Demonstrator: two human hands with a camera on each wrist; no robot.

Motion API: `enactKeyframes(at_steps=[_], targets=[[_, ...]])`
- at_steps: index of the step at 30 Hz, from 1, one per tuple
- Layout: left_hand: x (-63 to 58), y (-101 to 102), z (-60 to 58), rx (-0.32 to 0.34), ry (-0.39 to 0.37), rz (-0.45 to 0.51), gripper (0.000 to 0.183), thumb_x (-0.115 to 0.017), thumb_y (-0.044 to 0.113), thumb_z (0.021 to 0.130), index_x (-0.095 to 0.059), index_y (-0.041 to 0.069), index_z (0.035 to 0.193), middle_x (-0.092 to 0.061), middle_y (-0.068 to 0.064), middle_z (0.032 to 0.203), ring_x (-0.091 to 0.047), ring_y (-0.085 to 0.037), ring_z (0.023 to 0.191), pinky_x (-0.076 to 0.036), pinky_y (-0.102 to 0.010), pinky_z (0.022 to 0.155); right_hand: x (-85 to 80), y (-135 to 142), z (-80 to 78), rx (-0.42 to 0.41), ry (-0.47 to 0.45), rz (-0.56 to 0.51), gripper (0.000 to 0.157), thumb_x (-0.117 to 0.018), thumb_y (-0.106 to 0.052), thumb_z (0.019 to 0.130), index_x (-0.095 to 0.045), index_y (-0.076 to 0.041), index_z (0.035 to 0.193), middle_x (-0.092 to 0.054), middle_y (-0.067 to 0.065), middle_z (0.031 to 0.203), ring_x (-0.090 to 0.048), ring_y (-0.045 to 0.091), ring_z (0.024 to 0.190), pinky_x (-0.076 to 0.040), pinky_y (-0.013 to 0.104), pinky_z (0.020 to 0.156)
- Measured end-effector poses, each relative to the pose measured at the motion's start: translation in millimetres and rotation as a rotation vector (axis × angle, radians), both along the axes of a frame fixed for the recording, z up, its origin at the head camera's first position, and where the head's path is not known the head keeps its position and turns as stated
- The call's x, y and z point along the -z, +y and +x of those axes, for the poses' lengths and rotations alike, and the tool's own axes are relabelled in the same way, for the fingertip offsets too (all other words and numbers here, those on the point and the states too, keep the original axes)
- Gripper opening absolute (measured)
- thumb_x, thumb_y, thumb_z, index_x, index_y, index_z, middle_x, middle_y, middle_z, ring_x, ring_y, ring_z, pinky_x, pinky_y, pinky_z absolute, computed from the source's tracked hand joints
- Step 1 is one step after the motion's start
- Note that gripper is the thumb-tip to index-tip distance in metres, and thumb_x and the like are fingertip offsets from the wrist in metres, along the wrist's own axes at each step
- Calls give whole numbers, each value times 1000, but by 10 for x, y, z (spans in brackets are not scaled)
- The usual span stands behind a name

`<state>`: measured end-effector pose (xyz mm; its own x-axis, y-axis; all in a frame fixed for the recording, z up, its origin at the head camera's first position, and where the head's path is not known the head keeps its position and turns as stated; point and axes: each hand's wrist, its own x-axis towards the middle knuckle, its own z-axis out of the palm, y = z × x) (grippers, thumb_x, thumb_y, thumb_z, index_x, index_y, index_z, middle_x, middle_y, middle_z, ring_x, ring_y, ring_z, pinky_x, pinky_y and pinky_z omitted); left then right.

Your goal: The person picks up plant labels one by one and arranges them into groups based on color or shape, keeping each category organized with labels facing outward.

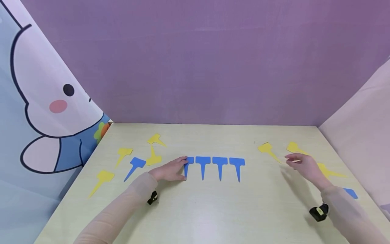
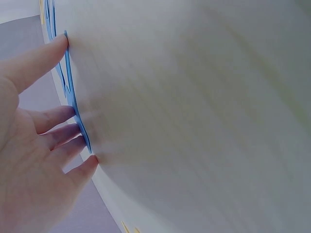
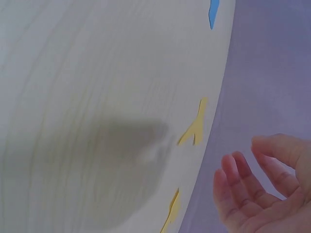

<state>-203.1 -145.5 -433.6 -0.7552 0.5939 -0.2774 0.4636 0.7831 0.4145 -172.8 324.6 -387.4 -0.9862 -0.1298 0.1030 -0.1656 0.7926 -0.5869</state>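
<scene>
Several flat blue T-shaped plant tags point(image 1: 202, 162) lie side by side in a row, heads up and stems pointing toward me. My left hand point(image 1: 173, 169) rests on the leftmost tag point(image 1: 190, 160), covering part of it. In the left wrist view the fingers are spread along that blue tag point(image 2: 77, 116), with the thumb point(image 2: 56, 51) near one end and the fingertips near the other. My right hand point(image 1: 304, 166) hovers over the table's right side, its fingers loosely bent and holding nothing. Near it lies a yellow plant tag point(image 1: 266, 148).
On the left lie a tilted blue tag point(image 1: 136, 164) and several yellow tags, one of them point(image 1: 105, 176) nearest the left edge. More yellow tags point(image 1: 295, 147) and a partly hidden blue tag point(image 1: 351, 193) lie at right. A purple backdrop point(image 1: 207, 67) stands behind the table point(image 1: 195, 217).
</scene>
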Motion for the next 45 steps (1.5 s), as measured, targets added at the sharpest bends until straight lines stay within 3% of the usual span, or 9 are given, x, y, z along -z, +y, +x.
enactKeyframes(at_steps=[4, 11, 18, 24, 30, 32, 37, 41, 45], targets=[[2, -2, -1, 1, -1, 0, 72, -58, 34, 85, -24, 0, 138, -13, -14, 146, -15, -28, 133, -18, -38, 107, -13, 96, 34, 0, 21, -15, 26, -57, -7, 84, -58, 10, 103, -63, 24, 91, -51, -9, 65, -48, 20, 54], [4, 2, 2, 7, 10, 0, 72, -59, 33, 84, -25, -1, 138, -13, -14, 146, -16, -28, 132, -18, -38, 107, -46, 270, 96, 8, 26, -31, 28, -57, -7, 85, -55, 13, 104, -64, 21, 87, -50, -12, 65, -49, 20, 54], [17, -3, -3, 1, 15, -4, 72, -59, 34, 84, -25, 0, 138, -14, -14, 146, -16, -27, 133, -18, -37, 107, -47, 460, 151, 36, -19, -62, 34, -57, -13, 86, -53, 13, 108, -59, -19, 81, -52, -11, 67, -49, 19, 56], [12, 8, -1, -3, 13, -6, 72, -59, 34, 84, -25, 0, 138, -14, -14, 146, -15, -27, 133, -17, -37, 107, -55, 587, 209, 58, -47, -45, 36, -57, -14, 86, -51, 14, 108, -53, -26, 80, -51, -13, 66, -48, 16, 57], [20, 1, -2, 2, 20, 1, 72, -59, 34, 84, -25, -1, 137, -14, -15, 146, -16, -28, 132, -18, -38, 107, -57, 728, 289, 35, -37, -103, 16, -58, -12, 85, -58, -23, 97, -52, -31, 79, -52, -12, 68, -48, 16, 56], [18, 1, -5, 3, 19, 0, 72, -59, 34, 84, -25, -1, 137, -14, -14, 146, -16, -28, 132, -18, -38, 107, -35, 802, 294, 37, -47, -108, 17, -58, -12, 85, -58, -23, 98, -54, -29, 80, -53, -11, 68, -48, 16, 55], [12, 6, -10, 8, 13, -5, 73, -59, 34, 84, -25, -2, 137, -14, -15, 146, -15, -28, 133, -17, -37, 107, 294, 1205, 180, 82, -78, -52, 39, -59, -22, 85, -52, 8, 111, -59, -19, 82, -53, -10, 68, -49, 19, 53], [23, 8, -17, 5, 14, -5, 73, -59, 34, 84, -25, -2, 137, -14, -15, 146, -16, -28, 133, -17, -38, 107, 684, 1628, 63, 143, -66, 37, 47, -57, -34, 85, -52, 3, 114, -56, -23, 84, -53, -11, 68, -49, 20, 53], [37, 6, -23, -1, 14, -9, 73, -59, 35, 84, -25, -1, 138, -14, -14, 146, -15, -27, 133, -17, -38, 107, 869, 1869, 45, 178, -97, 72, 56, -54, -41, 85, -49, 4, 118, -63, -3, 90, -53, -9, 66, -50, 22, 54]])
